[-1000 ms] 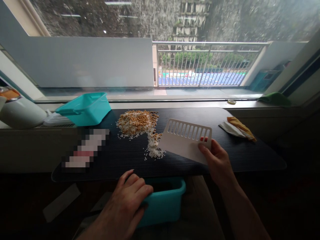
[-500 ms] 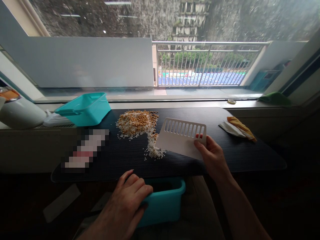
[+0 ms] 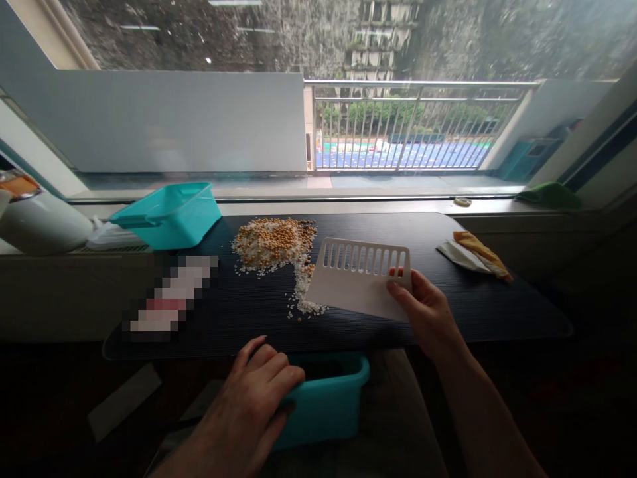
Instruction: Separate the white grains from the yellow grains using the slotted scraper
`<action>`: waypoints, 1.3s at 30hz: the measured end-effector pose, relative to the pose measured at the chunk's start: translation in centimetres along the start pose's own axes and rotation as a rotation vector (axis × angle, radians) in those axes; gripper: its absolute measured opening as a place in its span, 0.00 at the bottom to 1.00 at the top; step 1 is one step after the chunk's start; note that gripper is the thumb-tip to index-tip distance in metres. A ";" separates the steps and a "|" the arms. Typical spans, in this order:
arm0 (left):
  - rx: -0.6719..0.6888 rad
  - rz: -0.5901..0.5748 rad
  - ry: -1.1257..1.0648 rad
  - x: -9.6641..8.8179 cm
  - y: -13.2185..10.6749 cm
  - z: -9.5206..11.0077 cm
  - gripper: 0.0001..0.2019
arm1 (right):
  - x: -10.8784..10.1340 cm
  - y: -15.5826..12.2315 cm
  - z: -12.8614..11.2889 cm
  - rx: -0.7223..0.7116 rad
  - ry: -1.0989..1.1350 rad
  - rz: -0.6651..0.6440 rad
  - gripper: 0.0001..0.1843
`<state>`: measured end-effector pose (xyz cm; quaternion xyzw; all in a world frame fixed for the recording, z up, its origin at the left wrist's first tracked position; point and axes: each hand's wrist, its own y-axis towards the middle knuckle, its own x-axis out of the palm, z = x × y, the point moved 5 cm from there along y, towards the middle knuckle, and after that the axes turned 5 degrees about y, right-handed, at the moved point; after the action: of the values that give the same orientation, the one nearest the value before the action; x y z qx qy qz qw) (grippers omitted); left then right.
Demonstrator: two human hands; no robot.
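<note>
My right hand (image 3: pixel 428 312) grips a white plastic scraper (image 3: pixel 361 279) with a slotted top edge, its lower left corner down among loose white rice grains (image 3: pixel 304 302) on the black table (image 3: pixel 448 302). Behind them lies a pile of yellow beans mixed with rice (image 3: pixel 273 240). My left hand (image 3: pixel 256 398) is closed over the rim of a teal plastic bin (image 3: pixel 328 398) held below the table's near edge.
A second teal bin (image 3: pixel 169 214) stands at the table's back left beside a white appliance (image 3: pixel 42 222). A pixelated flat object (image 3: pixel 169 295) lies left of the grains. A crumpled wrapper (image 3: pixel 472 255) rests at the right. A window ledge runs behind.
My right hand has slid the scraper leftward into the rice trail, covering part of it. The left hand and bin have stayed put.
</note>
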<state>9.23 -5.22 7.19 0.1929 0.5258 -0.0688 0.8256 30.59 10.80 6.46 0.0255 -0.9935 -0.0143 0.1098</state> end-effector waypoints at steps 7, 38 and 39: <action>-0.015 0.001 0.008 -0.3 -0.4 -0.4 0.19 | 1.4 -1.0 -0.1 0.023 -0.014 -0.101 0.16; -0.008 -0.029 0.096 0.4 -1.0 -0.8 0.21 | -1.4 -2.7 1.0 -0.119 -0.209 0.146 0.18; 0.000 -0.038 0.103 0.4 -0.9 -0.8 0.21 | -1.6 -2.3 0.9 -0.138 -0.225 0.155 0.17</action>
<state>8.48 -5.74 6.28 0.1863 0.5713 -0.0746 0.7958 32.05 8.60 5.16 -0.0604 -0.9952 -0.0768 0.0000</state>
